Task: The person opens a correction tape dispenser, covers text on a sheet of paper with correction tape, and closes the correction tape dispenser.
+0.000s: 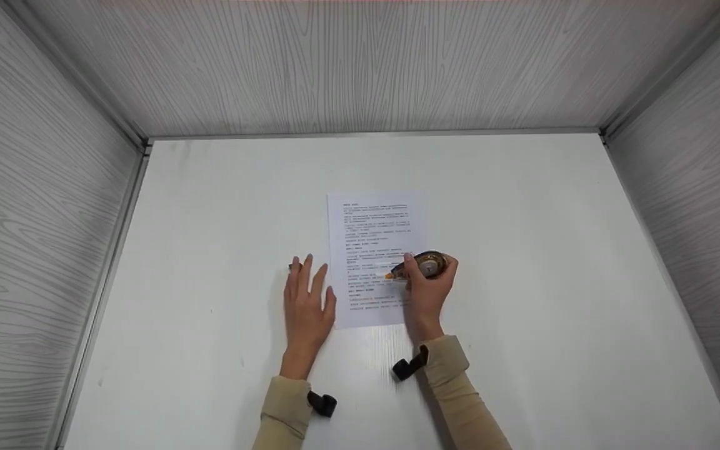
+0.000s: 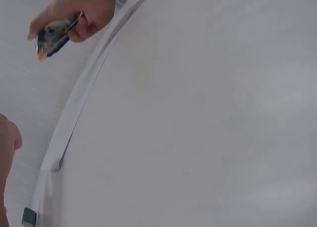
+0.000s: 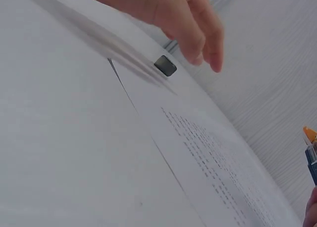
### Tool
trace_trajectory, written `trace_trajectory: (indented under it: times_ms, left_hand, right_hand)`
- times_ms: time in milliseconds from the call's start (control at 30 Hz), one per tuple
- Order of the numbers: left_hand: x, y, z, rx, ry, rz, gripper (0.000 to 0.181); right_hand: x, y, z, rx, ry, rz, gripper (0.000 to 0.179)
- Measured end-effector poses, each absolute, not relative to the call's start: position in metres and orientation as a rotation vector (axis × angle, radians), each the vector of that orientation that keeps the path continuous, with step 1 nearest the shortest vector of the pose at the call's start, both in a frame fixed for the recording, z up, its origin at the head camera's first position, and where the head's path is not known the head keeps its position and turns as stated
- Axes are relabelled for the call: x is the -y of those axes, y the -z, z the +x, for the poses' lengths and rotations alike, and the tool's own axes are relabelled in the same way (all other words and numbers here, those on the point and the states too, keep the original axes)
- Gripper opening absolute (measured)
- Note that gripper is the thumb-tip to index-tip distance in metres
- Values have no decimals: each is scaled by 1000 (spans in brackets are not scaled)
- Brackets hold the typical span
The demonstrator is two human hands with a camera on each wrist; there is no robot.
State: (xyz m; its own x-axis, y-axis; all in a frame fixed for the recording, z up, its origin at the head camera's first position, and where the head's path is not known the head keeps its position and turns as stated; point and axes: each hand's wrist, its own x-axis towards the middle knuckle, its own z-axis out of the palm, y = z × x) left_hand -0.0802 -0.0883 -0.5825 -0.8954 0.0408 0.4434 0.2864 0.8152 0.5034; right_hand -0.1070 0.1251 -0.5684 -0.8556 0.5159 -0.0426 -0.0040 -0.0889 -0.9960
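- Left hand (image 1: 307, 306) lies flat, fingers spread, on the white desk (image 1: 210, 262) beside the printed sheet (image 1: 372, 250).
- Right hand (image 1: 429, 290) pinches a correction tape dispenser (image 1: 422, 265), tip on the sheet.

Only text in view is on the printed sheet (image 1: 372, 250): several short paragraphs of black type with a few bolder heading lines. Too small and blurred to read in the head view, too oblique in the right wrist view (image 3: 218, 162). No legible labels, brands or numbers elsewhere.
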Motion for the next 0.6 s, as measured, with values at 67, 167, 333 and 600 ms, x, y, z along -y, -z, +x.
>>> trace_trajectory:
  times_ms: [67, 167, 333, 600]
  left_hand:
    - [97, 584, -87, 2597, 787, -213, 43]
    - [104, 586, -92, 2637, 805, -169, 43]
    - [108, 591, -93, 2676, 917, -100, 36]
    - [110, 589, -93, 2645, 943, -49, 23]
  right_hand:
    - [-125, 564, -103, 1840, -2010, -529, 65]
    - [-124, 560, -96, 1828, -2046, -522, 70]
    - [-122, 552, -87, 1775, -2140, -578, 69]
    - [-118, 545, -76, 1700, -2278, -594, 63]
